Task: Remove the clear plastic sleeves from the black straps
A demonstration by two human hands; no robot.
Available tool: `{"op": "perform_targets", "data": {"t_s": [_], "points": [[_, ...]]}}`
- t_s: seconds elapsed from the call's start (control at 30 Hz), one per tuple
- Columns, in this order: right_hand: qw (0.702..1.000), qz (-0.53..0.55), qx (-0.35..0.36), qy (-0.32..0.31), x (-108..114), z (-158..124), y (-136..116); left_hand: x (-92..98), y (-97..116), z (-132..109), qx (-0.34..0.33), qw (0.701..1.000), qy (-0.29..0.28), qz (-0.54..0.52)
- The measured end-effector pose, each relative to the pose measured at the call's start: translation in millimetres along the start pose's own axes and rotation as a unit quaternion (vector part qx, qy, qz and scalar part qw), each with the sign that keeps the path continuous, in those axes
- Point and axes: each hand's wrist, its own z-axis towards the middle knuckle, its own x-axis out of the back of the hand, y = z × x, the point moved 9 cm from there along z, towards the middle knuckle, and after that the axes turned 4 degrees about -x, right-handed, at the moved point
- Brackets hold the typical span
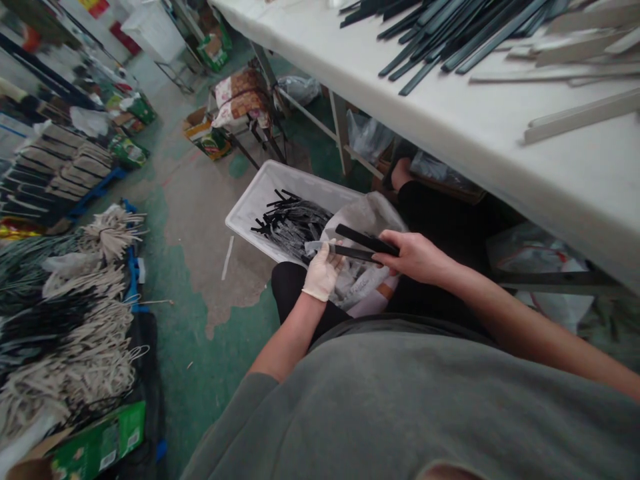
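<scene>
My left hand, in a pale glove, pinches the end of a black strip where a whitish, film-like piece sticks out past the fingers. The bare right hand is closed around the other end of that strip and around a second black strip that points up and left. Below both hands, a whitish plastic bag lies over my lap and the near side of a white bin. Many black strips with greyish film fill the bin.
A white-topped table carries dark strips and beige strips. A cushioned stool stands past the bin. On the left, bundles of beige cords lie on a blue pallet beside a green carton.
</scene>
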Motion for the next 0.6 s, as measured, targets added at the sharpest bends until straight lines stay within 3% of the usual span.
{"op": "perform_targets", "data": {"t_s": [0.17, 0.37, 0.53, 0.6], "points": [[0.998, -0.057, -0.006, 0.024, -4, 5, -3, -11.0, -9, -4, 0.009, 1.0, -0.026, 0.012], [0.997, -0.082, -0.011, 0.007, 3, -2, 2, -1.6, 11, 1, -0.027, 1.0, -0.001, 0.003], [0.993, -0.114, -0.005, 0.038, 1, 5, -4, -14.6, -14, -2, -0.009, 0.999, -0.027, 0.031], [0.995, -0.091, 0.003, 0.033, 3, 5, -3, -15.0, -13, -1, -0.017, 0.999, -0.029, 0.028]]}}
